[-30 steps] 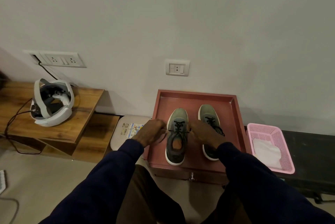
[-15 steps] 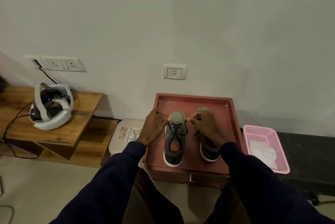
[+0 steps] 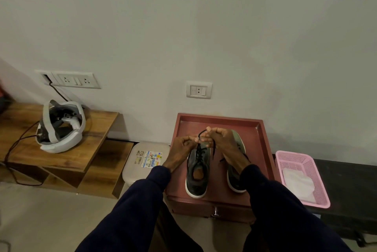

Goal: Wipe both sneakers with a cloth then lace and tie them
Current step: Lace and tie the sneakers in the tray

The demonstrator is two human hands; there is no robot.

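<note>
Grey plaster wall (image 3: 204, 27) backs a reddish-brown tabletop (image 3: 265, 149) with a raised rim and a drawer front below. Two grey fabric sneakers with white soles stand side by side on it, toes toward the wall: the left sneaker (image 3: 197, 172) and the right sneaker (image 3: 236, 179), the latter partly covered by a wrist.

Both hands meet above the left sneaker's toe. The left hand (image 3: 181, 149) has its fingers curled and pinches the black lace (image 3: 199, 147). The right hand (image 3: 224, 143), fingers likewise curled, grips the same lace, a small loop showing above the fingertips. The lace runs taut down to the eyelets.

To the right, just beside the tabletop, a pink plastic basket (image 3: 318, 180) holds a white cloth (image 3: 297, 184). To the left stand a beige stool (image 3: 132, 172) and a wooden shelf (image 3: 95, 129) bearing a white headset (image 3: 61, 129).
</note>
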